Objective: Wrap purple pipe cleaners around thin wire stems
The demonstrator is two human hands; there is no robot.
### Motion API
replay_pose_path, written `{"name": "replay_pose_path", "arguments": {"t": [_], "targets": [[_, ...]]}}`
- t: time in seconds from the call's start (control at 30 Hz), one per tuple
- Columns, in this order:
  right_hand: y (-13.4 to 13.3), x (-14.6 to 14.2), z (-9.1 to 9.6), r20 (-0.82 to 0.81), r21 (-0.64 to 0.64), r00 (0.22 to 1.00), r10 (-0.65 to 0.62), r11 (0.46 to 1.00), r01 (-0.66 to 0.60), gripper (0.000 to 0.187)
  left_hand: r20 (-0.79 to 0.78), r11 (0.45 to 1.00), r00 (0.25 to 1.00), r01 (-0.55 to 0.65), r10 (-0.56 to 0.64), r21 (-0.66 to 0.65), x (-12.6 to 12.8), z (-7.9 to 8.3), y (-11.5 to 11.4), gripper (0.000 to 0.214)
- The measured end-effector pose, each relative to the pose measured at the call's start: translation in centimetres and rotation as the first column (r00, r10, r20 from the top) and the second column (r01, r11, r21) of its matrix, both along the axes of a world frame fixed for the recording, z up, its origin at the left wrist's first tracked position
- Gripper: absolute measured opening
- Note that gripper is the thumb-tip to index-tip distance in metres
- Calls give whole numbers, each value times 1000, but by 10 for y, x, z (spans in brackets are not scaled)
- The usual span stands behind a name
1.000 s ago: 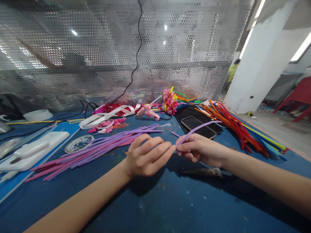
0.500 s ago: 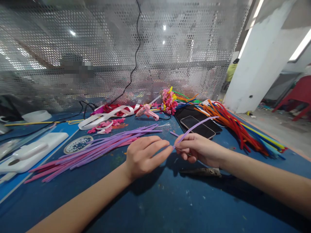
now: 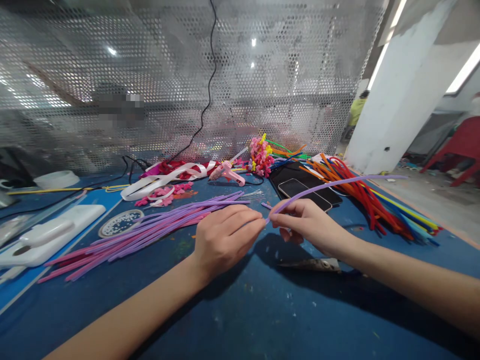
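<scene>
Head view, near to far. Closest in, we have open blue tabletop [image 3: 240,320] below and between our arms, with small specks on it. Scissors [image 3: 325,265] lie just under our right hand, partly in its shadow, so low room on that side is tight. Table's right edge [image 3: 458,236] runs off at a slant, well apart from both hands.

Our left hand [image 3: 230,237] has its fingers bent and close together, tips pinched on the near end of the purple stem [image 3: 337,183]; its thumb is hidden. Our right hand [image 3: 305,222] pinches the same stem between thumb and index, just beside the left fingertips. Lower right fingers curl loosely. From there the stem arcs up and right; its tip overlaps the table edge in view, depth unclear. A short purple piece [image 3: 266,205] shows just behind the right fingers.

Left of us, the purple-and-pink stem bundle [image 3: 157,227] lies flat near the left knuckles, partly over the dish [image 3: 100,230] of white bits. Beyond the right hand, a phone [image 3: 292,187] rests on a dark slab [image 3: 296,171], with the red-and-orange stem bundle [image 3: 360,195] to its right.

Farther: white ribbon [image 3: 153,185], pink glue gun [image 3: 228,173], flower cluster [image 3: 260,157]. Perforated panel [image 3: 277,100] bounds the back.
</scene>
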State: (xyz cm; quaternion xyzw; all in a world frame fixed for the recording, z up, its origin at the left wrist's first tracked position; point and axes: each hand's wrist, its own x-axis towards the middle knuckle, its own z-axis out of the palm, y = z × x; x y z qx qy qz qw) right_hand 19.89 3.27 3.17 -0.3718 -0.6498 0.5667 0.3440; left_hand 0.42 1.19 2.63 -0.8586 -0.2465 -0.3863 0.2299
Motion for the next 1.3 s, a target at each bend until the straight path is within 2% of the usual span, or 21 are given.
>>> {"name": "replay_pose_path", "arguments": {"t": [0.27, 0.43, 0.63, 0.83, 1.03, 1.17, 1.3], "targets": [[-3, 2, 8, 72, 235, 996, -56, 971, 38, 17, 89, 997, 995, 56, -52, -52, 2, -3, -1, 22], [0, 6, 10, 172, 429, 976, -134, 902, 48, 15, 49, 998, 997, 58, -56, -40, 0, -4, -1, 24], [-3, 11, 16, 274, 577, 938, -213, 817, 17, 16, 2, 997, 998, 63, -63, -51, -2, -5, -4, 26], [-2, 14, 20, 290, 574, 939, -184, 819, -17, 14, -12, 995, 996, 90, -90, -54, -2, -7, -4, 27], [-1, 11, 16, 298, 545, 943, -150, 838, -39, 15, 85, 993, 995, 68, -60, -94, 2, -6, -4, 24], [-1, 8, 11, 242, 509, 961, -130, 861, -12, 14, 161, 980, 987, 35, -3, -196, 9, -1, -7, 16], [-2, 7, 9, 206, 529, 969, -138, 849, 8, 12, 221, 965, 975, 57, 1, -258, 13, 1, -9, 12]]}}
